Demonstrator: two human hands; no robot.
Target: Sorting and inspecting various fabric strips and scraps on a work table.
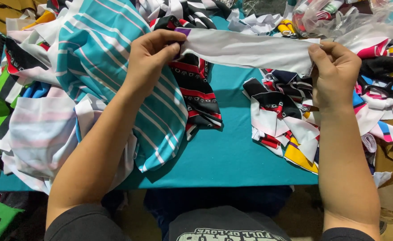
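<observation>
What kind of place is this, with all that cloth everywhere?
Probably a sewing or garment workshop. Piles of cut fabric pieces cover a teal table, and the left hand and right hand stretch a white strip between them.

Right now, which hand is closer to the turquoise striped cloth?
Left. The left hand hangs right over the turquoise striped cloth, pinching one end of a white strip. The right hand pinches the other end, across the table.

Teal cloth-covered table (232, 151), turquoise fabric with white and pink stripes (102, 53) draped left, black cloth with red bands (198, 93) beside it, heap of mixed coloured fabric scraps (286, 120) (right side), crumpled clear plastic bag (339, 20) above.
</observation>
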